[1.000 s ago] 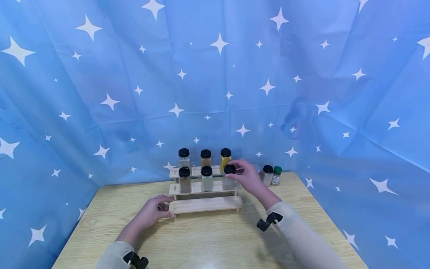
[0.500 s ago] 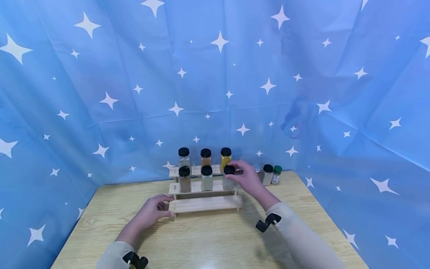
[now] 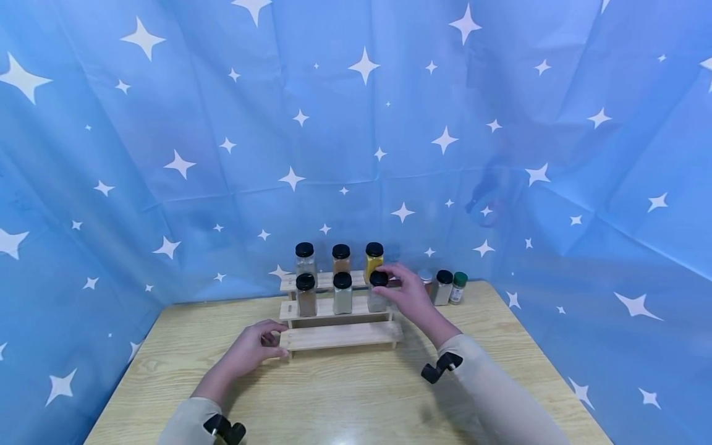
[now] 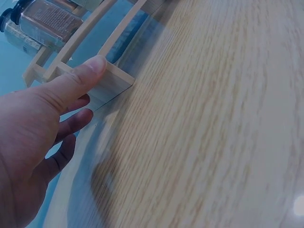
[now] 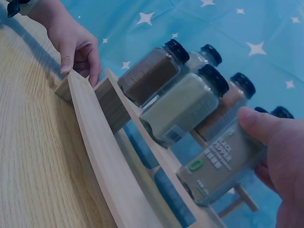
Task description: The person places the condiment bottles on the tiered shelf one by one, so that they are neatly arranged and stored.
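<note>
A three-tier wooden spice rack [image 3: 342, 335] stands on the table. My left hand [image 3: 253, 352] holds its left end, the thumb [image 4: 88, 71] lying on the lowest tier. On the middle tier, my right hand [image 3: 410, 298] pinches a glass jar labelled black pepper [image 5: 221, 166] near its black lid, at the tier's right end. Left of it are a jar of pale green powder [image 3: 342, 301] and a jar of brown spice [image 3: 306, 303]. Three jars fill the top tier, among them a yellow one [image 3: 374, 267]. Nothing stands on the lowest tier.
Right of the rack, a black-lidded jar [image 3: 443, 288] and a smaller green-capped bottle [image 3: 458, 288] stand near the table's back edge. Another pale-lidded container [image 3: 425, 278] is partly hidden behind my right hand. A blue star-patterned curtain [image 3: 345, 123] hangs behind the table [image 3: 334, 402].
My right hand and the black pepper jar have shifted very slightly left along the middle tier. The left hand keeps its hold on the rack; the head view has tilted a little.
</note>
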### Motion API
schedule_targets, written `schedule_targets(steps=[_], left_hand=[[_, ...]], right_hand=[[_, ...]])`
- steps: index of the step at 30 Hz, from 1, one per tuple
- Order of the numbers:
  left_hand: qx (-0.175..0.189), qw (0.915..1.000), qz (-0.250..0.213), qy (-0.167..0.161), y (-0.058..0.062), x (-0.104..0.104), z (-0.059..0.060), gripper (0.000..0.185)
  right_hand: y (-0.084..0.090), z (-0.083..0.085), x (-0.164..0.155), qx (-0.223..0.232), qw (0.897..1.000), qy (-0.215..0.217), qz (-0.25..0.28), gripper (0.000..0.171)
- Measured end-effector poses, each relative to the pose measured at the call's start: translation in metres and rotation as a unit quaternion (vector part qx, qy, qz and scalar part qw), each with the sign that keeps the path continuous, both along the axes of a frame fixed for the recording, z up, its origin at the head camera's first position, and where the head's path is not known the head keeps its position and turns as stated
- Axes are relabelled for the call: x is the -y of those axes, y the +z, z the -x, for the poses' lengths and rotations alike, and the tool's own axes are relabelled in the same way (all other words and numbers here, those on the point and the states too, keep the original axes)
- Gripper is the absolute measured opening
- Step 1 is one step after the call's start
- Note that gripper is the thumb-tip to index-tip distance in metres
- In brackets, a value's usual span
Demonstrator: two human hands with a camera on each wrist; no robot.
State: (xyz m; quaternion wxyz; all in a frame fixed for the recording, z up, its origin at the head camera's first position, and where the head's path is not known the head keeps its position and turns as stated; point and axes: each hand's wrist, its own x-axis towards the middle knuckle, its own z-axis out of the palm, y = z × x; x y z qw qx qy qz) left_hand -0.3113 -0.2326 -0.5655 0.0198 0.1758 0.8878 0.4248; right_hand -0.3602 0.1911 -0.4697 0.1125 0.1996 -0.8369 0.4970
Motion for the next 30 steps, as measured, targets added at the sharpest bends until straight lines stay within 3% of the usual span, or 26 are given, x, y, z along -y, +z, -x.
schedule_targets(steps=[30], left_hand=[[-0.001,1.0000,0.001,0.001,0.0000,-0.0014,-0.0004,0.060]], right_hand=[[-0.0016,0.0023,-0.0008,-0.013,1.000,-0.015,-0.001,0.054]])
